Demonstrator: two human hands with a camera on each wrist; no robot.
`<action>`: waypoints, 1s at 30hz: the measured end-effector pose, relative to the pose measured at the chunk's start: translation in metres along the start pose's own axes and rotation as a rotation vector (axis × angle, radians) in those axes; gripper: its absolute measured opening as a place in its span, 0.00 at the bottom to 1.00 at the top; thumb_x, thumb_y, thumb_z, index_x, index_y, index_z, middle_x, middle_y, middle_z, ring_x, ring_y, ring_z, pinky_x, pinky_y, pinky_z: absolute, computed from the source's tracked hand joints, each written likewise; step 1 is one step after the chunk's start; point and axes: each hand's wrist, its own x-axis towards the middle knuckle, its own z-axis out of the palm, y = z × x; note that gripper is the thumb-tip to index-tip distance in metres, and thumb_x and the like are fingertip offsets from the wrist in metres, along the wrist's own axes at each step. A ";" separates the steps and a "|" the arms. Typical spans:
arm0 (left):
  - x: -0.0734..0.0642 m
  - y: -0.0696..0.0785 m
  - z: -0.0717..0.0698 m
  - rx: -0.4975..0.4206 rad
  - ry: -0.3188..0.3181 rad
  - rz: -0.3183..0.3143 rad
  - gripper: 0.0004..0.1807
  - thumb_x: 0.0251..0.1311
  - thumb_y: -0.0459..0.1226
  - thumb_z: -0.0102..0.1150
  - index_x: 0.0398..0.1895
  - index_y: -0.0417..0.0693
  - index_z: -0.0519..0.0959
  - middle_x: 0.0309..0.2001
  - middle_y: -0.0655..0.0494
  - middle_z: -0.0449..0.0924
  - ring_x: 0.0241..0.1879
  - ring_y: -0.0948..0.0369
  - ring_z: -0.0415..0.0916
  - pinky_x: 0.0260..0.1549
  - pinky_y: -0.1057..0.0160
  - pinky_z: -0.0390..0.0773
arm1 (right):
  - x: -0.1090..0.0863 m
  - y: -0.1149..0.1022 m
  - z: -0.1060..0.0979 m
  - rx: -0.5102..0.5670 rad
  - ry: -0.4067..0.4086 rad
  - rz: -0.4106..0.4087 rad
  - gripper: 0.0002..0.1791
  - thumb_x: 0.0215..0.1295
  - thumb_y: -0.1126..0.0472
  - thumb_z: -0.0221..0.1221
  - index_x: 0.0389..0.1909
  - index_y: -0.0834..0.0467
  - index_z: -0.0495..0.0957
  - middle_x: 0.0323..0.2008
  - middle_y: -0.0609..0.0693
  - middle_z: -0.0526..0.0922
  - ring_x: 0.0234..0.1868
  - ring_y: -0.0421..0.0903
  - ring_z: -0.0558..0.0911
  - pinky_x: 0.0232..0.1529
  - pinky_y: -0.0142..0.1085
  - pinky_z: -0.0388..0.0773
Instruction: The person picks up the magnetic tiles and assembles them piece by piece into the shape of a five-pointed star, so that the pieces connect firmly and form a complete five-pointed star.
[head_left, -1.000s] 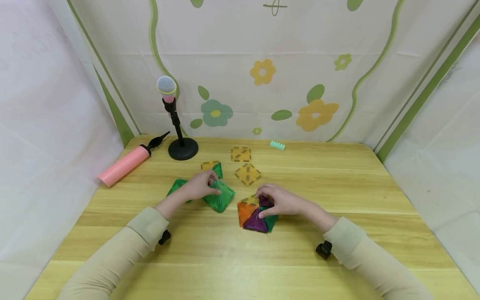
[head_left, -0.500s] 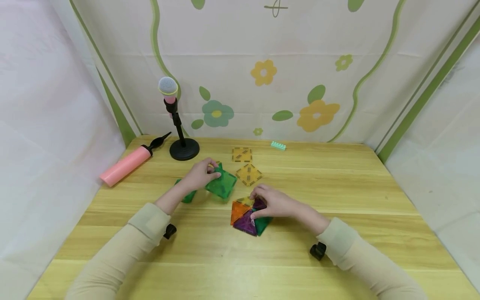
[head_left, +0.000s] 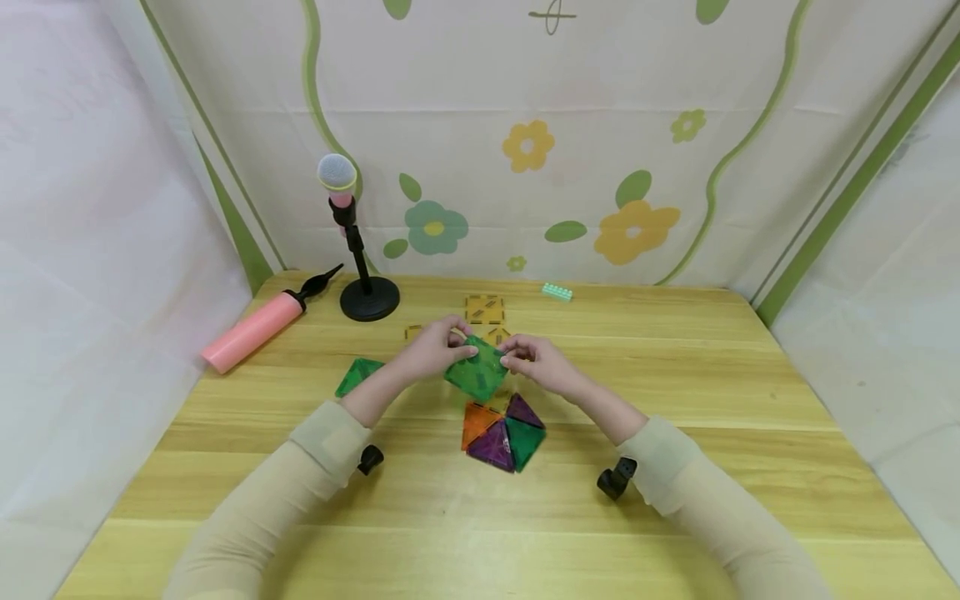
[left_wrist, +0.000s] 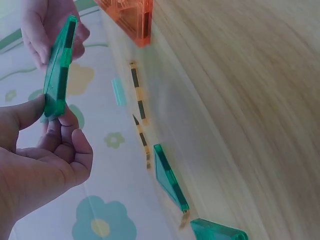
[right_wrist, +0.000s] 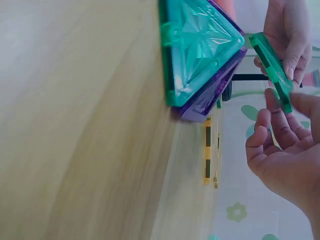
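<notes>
A translucent green square magnetic tile (head_left: 476, 372) is held up off the table, tilted, between both hands. My left hand (head_left: 433, 352) pinches one edge between thumb and fingers. On the opposite side, my right hand (head_left: 546, 365) has its thumb and fingertips around the tile's corner; the right wrist view shows the tile (right_wrist: 272, 70) reaching between them. Just in front sits a raised cluster of joined triangular tiles: an orange one (head_left: 477, 423), purple ones (head_left: 492, 447) and a teal-green one (head_left: 525, 440). Its far side is partly hidden.
Another green tile (head_left: 357, 377) lies left, partly behind my left forearm. Yellow tiles (head_left: 484, 309) lie behind the hands, some partly covered. A mint building brick (head_left: 557, 292) is at the table's back edge. A microphone stand (head_left: 368, 298) and pink hand pump (head_left: 255, 332) stand back left.
My left hand has lifted the green square tile and carried it rightward. The right hand has left the triangle cluster, moving up to the tile. Earlier the cluster slid slightly left.
</notes>
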 end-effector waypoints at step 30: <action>0.005 -0.024 0.021 0.009 -0.065 -0.016 0.16 0.64 0.33 0.56 0.53 0.42 0.70 0.39 0.49 0.80 0.36 0.59 0.76 0.32 0.64 0.73 | 0.013 0.032 -0.006 0.133 -0.189 0.134 0.14 0.69 0.60 0.53 0.51 0.62 0.76 0.33 0.48 0.78 0.26 0.45 0.69 0.28 0.35 0.69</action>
